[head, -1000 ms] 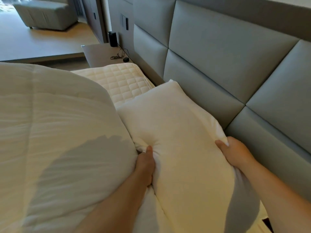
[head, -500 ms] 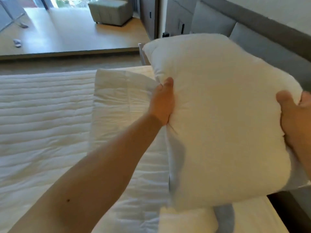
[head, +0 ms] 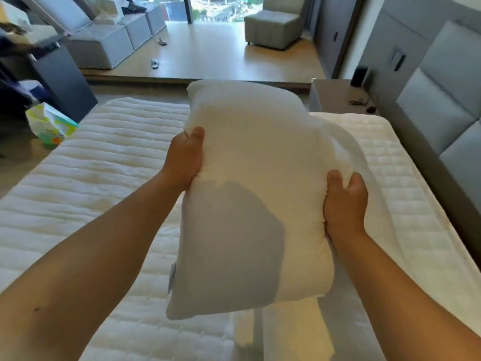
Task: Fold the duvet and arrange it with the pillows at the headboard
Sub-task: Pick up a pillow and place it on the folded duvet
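Now both hands clutch a white pillow above the quilted mattress: left hand pinching its left edge, right hand its right.

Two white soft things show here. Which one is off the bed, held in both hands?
The pillow, gripped at its sides by the left hand and right hand. The duvet lies behind it on the mattress.
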